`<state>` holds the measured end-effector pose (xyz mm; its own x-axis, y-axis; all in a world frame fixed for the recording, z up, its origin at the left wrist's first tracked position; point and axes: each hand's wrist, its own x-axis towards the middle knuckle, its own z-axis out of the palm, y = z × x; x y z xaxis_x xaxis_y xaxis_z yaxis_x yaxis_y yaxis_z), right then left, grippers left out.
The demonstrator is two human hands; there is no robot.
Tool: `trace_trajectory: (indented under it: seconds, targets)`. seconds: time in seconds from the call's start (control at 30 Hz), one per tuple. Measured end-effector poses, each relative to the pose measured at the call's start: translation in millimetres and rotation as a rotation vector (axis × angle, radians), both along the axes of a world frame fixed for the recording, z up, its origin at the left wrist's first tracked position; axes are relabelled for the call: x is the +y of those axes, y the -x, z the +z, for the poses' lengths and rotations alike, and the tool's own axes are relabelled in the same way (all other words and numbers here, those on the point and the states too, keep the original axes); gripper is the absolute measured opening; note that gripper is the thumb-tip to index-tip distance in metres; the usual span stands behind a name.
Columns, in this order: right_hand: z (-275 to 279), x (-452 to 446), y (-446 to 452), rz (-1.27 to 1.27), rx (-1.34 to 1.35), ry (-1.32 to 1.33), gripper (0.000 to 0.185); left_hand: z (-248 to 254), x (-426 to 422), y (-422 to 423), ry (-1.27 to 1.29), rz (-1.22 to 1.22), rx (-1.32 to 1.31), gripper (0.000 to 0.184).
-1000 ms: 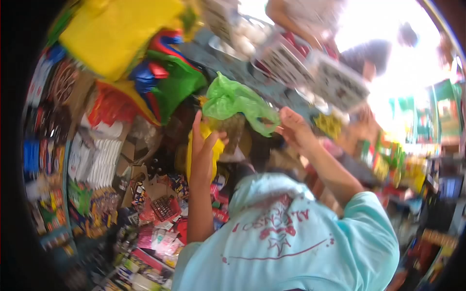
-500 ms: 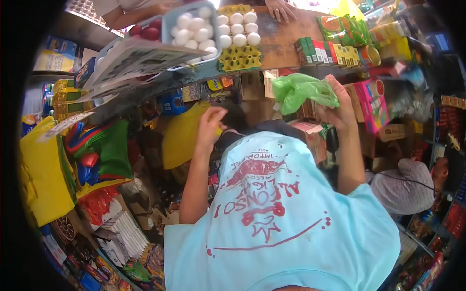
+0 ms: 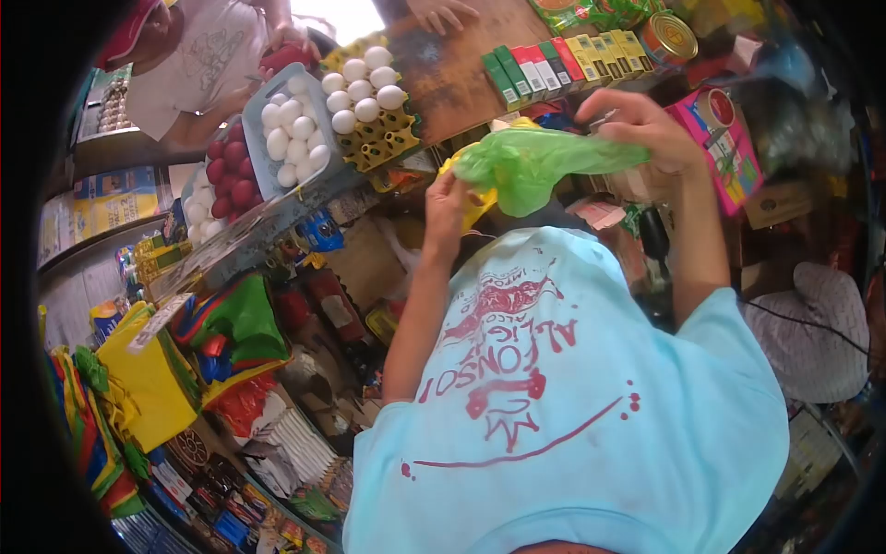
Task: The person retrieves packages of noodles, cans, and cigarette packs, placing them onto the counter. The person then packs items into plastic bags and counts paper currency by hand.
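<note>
A thin, crumpled green plastic bag stretches between my two hands in front of the counter. My left hand is closed at the bag's left end, fingertips pinched together. Something yellow shows right beside those fingers and behind the green bag; whether my left hand grips it too is unclear. My right hand holds the bag's right end, with the fingers bent over it. The bag looks flat, with nothing visible inside.
Along the wooden counter stand a blue crate of white eggs, red eggs, an egg tray, small boxes and a can. A person stands across it; another person's hand rests there.
My left hand has moved right and up to the green bag, which is now stretched between both hands. The view has turned, and the printed sheets over the egg crate no longer cover it.
</note>
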<state>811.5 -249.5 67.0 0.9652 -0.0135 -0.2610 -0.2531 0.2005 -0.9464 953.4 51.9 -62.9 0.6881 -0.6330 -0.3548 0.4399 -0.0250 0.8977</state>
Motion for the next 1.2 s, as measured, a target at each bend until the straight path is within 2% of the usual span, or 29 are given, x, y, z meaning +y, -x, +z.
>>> trace_trajectory:
  seconds: [0.03,0.1,0.17,0.23,0.33,0.43,0.47,0.57,0.6,0.7,0.8,0.9,0.93,1.03,1.07,1.17,1.2]
  targets:
    - [4,-16,10,-0.090,-0.025,0.047,0.032,1,8,-5,0.016,0.020,0.057,0.028]
    - [-9,-60,29,-0.105,-0.011,0.188,0.035,11,25,-9,0.103,0.044,0.171,0.024]
    - [-25,-70,36,-0.191,-0.029,0.213,0.038,17,37,-9,0.193,-0.001,0.246,0.023]
    - [-38,-62,31,-0.340,-0.081,0.124,0.040,14,44,-9,0.288,-0.108,0.281,0.023]
    - [-35,-41,24,-0.456,-0.135,-0.209,0.042,40,35,-2,0.152,-0.101,0.266,0.030]
    - [-31,-11,6,-0.520,-0.126,0.242,0.043,56,28,1,0.067,-0.124,0.206,0.033]
    - [-22,2,3,-0.594,-0.156,0.670,0.039,57,28,2,0.054,-0.139,0.185,0.034]
    - [9,38,-14,-0.576,-0.297,1.160,0.037,51,28,1,0.025,-0.180,0.103,0.034]
    - [1,46,-16,-0.397,-0.242,1.027,0.033,46,29,1,0.032,-0.198,0.023,0.034]
    - [-30,74,-39,0.092,0.306,0.520,0.032,38,37,-3,-0.023,-0.271,0.028,0.034]
    - [-62,120,-50,-0.290,0.368,-0.169,0.030,32,44,-1,-0.276,-0.399,-0.198,0.034]
    - [-99,140,-54,-0.411,0.194,-0.254,0.026,43,50,9,-0.639,-0.238,-0.932,0.035]
    - [-89,146,-56,-0.515,0.128,-0.142,0.023,61,46,14,-0.620,-0.108,-0.659,0.044]
    - [-80,150,-57,-0.492,0.094,0.054,0.024,102,38,41,-0.481,-0.056,-1.063,0.056]
    - [-97,153,-59,-0.419,0.046,0.196,0.035,108,34,47,-0.412,-0.084,-1.098,0.063]
    - [-27,172,-52,-0.258,-0.024,0.123,0.049,98,25,49,-0.410,-0.073,-1.115,0.060]
    - [-24,165,-51,-0.234,-0.023,0.183,0.049,102,23,47,-0.397,-0.050,-1.095,0.045]
